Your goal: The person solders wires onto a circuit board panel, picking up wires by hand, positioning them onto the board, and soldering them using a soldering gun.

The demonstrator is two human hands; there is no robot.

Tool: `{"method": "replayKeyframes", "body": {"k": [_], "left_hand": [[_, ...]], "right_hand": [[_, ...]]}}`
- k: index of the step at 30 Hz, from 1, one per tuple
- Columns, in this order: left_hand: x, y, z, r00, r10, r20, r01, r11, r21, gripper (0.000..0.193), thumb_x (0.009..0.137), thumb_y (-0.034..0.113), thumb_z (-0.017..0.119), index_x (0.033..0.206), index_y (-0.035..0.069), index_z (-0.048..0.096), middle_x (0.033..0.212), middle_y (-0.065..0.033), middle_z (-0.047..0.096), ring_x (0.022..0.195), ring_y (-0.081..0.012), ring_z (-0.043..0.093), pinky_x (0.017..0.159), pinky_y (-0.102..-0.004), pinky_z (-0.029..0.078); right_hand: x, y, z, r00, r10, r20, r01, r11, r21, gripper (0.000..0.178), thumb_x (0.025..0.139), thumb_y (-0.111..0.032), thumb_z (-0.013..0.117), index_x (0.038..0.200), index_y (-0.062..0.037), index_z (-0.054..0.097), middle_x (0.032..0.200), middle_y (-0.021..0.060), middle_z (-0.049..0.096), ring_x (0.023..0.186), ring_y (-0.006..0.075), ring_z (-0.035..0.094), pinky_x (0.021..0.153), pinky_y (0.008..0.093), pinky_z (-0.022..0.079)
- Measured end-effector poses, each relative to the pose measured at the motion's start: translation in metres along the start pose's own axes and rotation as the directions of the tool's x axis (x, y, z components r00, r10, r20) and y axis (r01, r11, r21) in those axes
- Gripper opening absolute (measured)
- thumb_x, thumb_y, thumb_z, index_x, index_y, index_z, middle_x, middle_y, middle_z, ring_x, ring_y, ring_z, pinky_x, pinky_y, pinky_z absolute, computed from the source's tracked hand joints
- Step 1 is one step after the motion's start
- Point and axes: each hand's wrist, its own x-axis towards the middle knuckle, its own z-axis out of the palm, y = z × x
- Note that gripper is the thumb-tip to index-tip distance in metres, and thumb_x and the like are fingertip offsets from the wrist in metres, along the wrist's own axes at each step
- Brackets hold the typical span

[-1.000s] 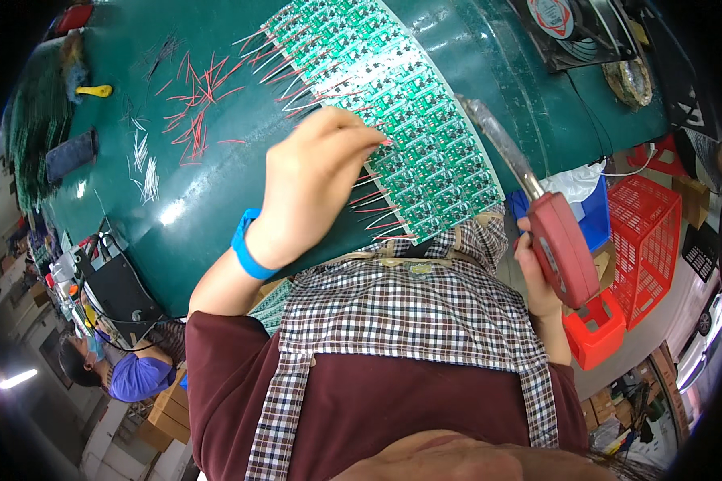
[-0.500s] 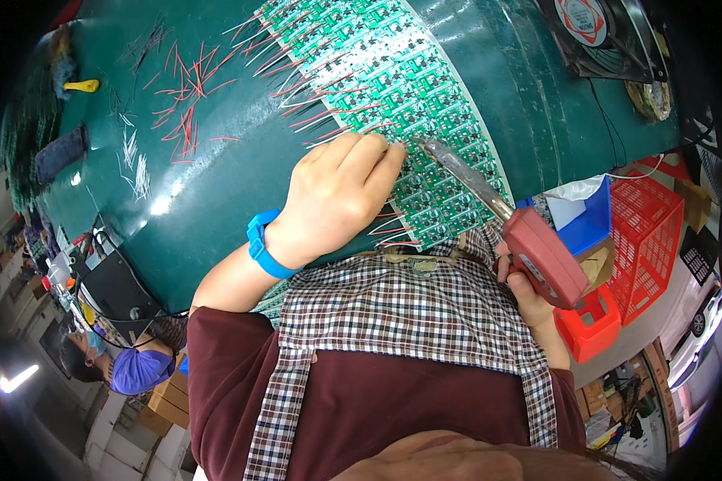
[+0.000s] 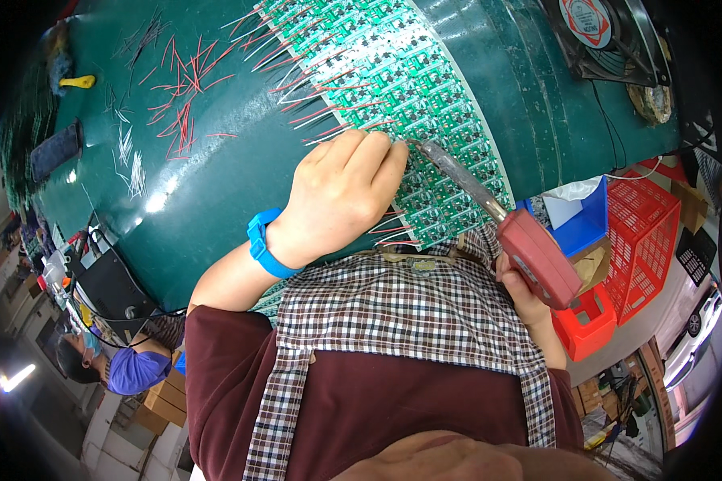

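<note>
A long panel of green circuit boards [image 3: 409, 96] lies on the green table, with red, white and black wires along its left edge. My left hand [image 3: 341, 188], a blue band at its wrist, rests on that edge with its fingers curled and pressed together. Its fingertips are hidden, so whatever they pinch cannot be made out. In my right hand [image 3: 523, 297] is a soldering iron [image 3: 541, 256] with a chunky red body and a long metal barrel. Its tip touches or hovers just over the panel, right beside my left fingertips.
Loose red wires [image 3: 186, 104], white wires [image 3: 136, 172] and dark wires are scattered on the left. A phone [image 3: 56, 151] and a yellow-handled brush [image 3: 79, 82] lie beyond. A fan [image 3: 598, 36] stands far right; a blue bin [image 3: 586, 224] and red crate [image 3: 646, 240] sit below. Another person [image 3: 140, 369] sits at left.
The soldering iron has shifted slightly left, its tip closer to my left fingertips. My left hand stays in nearly the same place on the panel.
</note>
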Motion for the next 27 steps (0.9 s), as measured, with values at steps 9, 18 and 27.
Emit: {"method": "replayKeyframes", "body": {"k": [9,18,27], "left_hand": [[-0.002,0.001,0.003,1.000,-0.005,0.000,0.005,1.000,0.024,0.031,0.061,0.004,0.058,0.092,0.003,0.061,0.076,-0.0040,0.052,0.064,-0.0173,0.053,0.050,-0.0275,0.041],[-0.001,0.002,0.003,1.000,-0.013,0.002,0.013,1.000,0.007,0.032,0.061,0.003,0.057,0.092,0.001,0.060,0.079,-0.0055,0.054,0.067,-0.0197,0.054,0.054,-0.0290,0.044],[-0.002,0.007,0.008,0.989,0.076,-0.128,-0.067,0.995,0.075,0.017,0.063,0.005,0.060,0.080,0.002,0.059,0.073,-0.0046,0.048,0.072,-0.0180,0.053,0.062,-0.0281,0.046]], "right_hand": [[0.011,-0.025,0.007,0.992,0.006,-0.125,0.033,0.950,0.311,0.063,0.068,-0.021,0.074,0.117,0.0067,0.045,0.104,0.0149,0.057,0.090,0.0192,0.058,0.077,0.0292,0.048],[0.014,-0.032,0.010,0.996,-0.065,-0.058,0.083,0.923,0.377,0.059,0.079,-0.033,0.063,0.121,0.0014,0.040,0.106,0.0154,0.055,0.060,0.0118,0.047,0.052,0.0227,0.039],[0.009,-0.031,0.009,0.996,-0.061,-0.063,0.081,0.912,0.402,0.056,0.079,-0.030,0.062,0.120,0.0021,0.040,0.105,0.0157,0.056,0.060,0.0123,0.048,0.052,0.0224,0.039]]}}
